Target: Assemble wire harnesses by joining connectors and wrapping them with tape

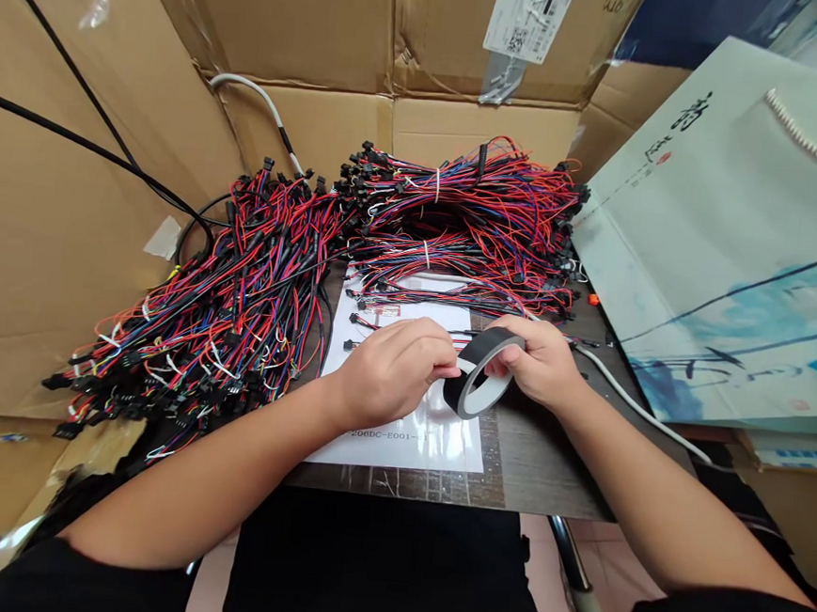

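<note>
My right hand grips a roll of black tape over the small dark table. My left hand is closed in a pinch at the roll's left edge, fingertips on the tape. Under both hands lies a white laminated sheet with printed text and a few short wire leads laid on it. Big heaps of red, blue and black wire harnesses with black connectors lie to the left and at the back.
Cardboard box walls close in the left and back. A large paper bag with a painted design leans at the right. A white cable runs across the table's right side. A black cable crosses the left cardboard.
</note>
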The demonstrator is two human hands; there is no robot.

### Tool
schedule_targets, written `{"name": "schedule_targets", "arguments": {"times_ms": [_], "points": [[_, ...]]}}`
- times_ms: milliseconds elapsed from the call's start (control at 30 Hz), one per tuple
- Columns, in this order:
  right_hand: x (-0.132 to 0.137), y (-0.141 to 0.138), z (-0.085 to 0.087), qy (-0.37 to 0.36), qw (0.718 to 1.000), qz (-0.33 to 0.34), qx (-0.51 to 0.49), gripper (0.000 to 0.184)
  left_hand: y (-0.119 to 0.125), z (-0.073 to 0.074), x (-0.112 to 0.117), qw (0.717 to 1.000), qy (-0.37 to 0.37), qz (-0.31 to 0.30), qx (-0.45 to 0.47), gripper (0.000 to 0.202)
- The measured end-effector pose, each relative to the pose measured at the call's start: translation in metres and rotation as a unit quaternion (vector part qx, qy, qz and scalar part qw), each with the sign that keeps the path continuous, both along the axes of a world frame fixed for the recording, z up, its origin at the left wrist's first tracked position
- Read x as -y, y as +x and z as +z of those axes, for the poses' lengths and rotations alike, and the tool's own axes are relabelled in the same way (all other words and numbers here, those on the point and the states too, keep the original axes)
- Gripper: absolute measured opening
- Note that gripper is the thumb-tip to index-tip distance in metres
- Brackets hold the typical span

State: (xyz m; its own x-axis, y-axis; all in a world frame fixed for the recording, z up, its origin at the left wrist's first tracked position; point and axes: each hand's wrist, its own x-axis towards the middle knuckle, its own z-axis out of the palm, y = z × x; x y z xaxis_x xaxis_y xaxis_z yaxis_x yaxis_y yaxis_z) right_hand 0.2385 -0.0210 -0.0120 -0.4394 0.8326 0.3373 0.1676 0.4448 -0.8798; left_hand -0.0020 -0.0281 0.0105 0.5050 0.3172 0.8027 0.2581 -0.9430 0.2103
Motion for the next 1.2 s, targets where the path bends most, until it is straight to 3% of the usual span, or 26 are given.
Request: {"name": "schedule_targets", "arguments": {"times_ms": [233, 400, 467, 600, 667, 767, 867, 1033, 1200], "points": [[-0.001, 0.008, -0.001, 0.035, 0.999, -0.039, -0.013, 0.05, -0.004, 0.001, 0.004, 0.999, 0.004, -0.03, 0.017, 0.012], [0.006, 0.006, 0.004, 0.11, 0.985, -0.132, -0.008, 0.047, -0.001, 0.004, 0.003, 0.987, -0.132, -0.007, 0.089, 0.025], [0.01, 0.001, 0.004, 0.152, 0.977, -0.148, 0.013, 0.048, 0.002, 0.007, 0.001, 0.979, -0.197, -0.02, 0.041, 0.032], [0.01, -0.007, 0.002, 0.205, 0.967, -0.148, 0.035, 0.048, 0.003, 0.014, 0.001, 0.937, -0.306, -0.151, -0.074, 0.036], [0.007, -0.009, -0.001, 0.237, 0.959, -0.153, 0.027, 0.056, 0.0, 0.018, 0.0, 0.93, -0.328, -0.14, -0.091, 0.037], [0.004, -0.011, -0.003, 0.286, 0.939, -0.188, 0.039, 0.082, -0.006, 0.019, -0.005, 0.956, -0.263, -0.018, -0.131, 0.033], [0.004, -0.015, -0.002, 0.294, 0.934, -0.161, 0.126, 0.081, -0.009, 0.012, -0.014, 0.96, -0.152, 0.075, -0.224, 0.029], [0.004, -0.026, 0.0, 0.326, 0.904, -0.131, 0.246, 0.073, -0.006, -0.002, -0.022, 0.951, -0.067, 0.102, -0.284, 0.028], [0.001, -0.03, -0.005, 0.323, 0.907, -0.101, 0.251, 0.061, -0.004, -0.007, -0.023, 0.952, -0.023, 0.119, -0.28, 0.029]]}}
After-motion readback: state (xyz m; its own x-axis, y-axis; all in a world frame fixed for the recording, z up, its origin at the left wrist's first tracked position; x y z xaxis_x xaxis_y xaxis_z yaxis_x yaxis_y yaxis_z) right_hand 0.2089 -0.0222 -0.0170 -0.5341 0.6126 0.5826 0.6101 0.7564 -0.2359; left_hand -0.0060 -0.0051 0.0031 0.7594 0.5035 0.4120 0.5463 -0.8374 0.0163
